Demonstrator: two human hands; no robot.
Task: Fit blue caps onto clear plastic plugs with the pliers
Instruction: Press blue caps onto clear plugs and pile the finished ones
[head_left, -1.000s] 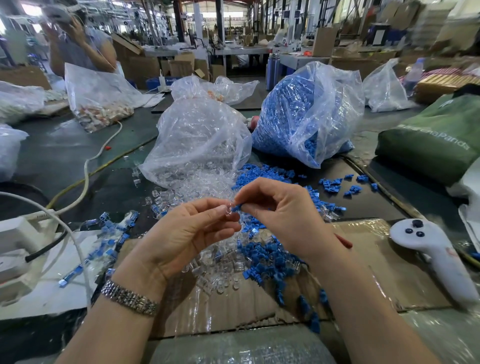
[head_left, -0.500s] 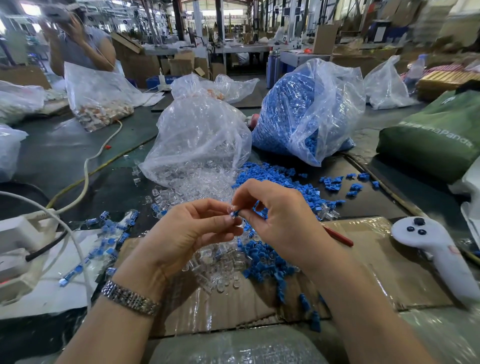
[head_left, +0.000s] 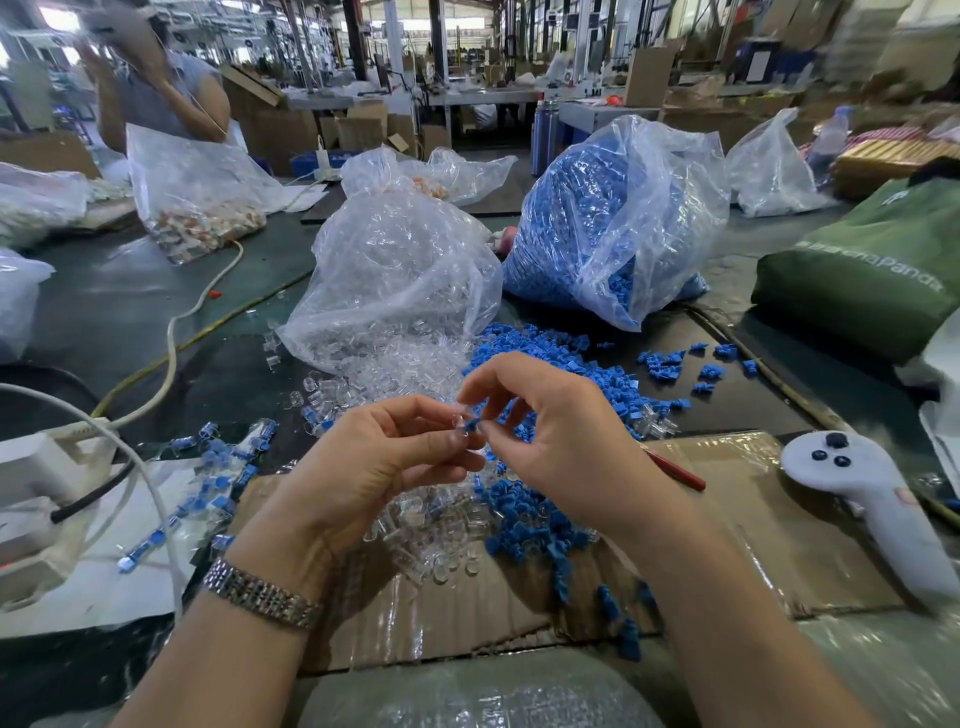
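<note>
— How far along?
— Beyond my hands, the big clear bag of blue plastic caps (head_left: 613, 218) is full. A few capped clear plugs (head_left: 218, 467) lie left.
— Now?
— My left hand (head_left: 384, 467) pinches a small clear plastic plug (head_left: 460, 423); my right hand (head_left: 561, 431) pinches a little blue cap (head_left: 471, 425) against it.

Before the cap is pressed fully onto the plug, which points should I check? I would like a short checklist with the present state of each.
1. Left hand pinches the clear plug: ok.
2. Right hand pinches the blue cap at the plug's end: ok.
3. Cap lined up straight with the plug: cannot tell, the parts are too small.
4. Pliers ready in the grip: not ok; only a red handle shows behind the right hand, and whether it is held cannot be told.
5. More loose blue caps and clear plugs within reach on the cardboard: ok.
</note>
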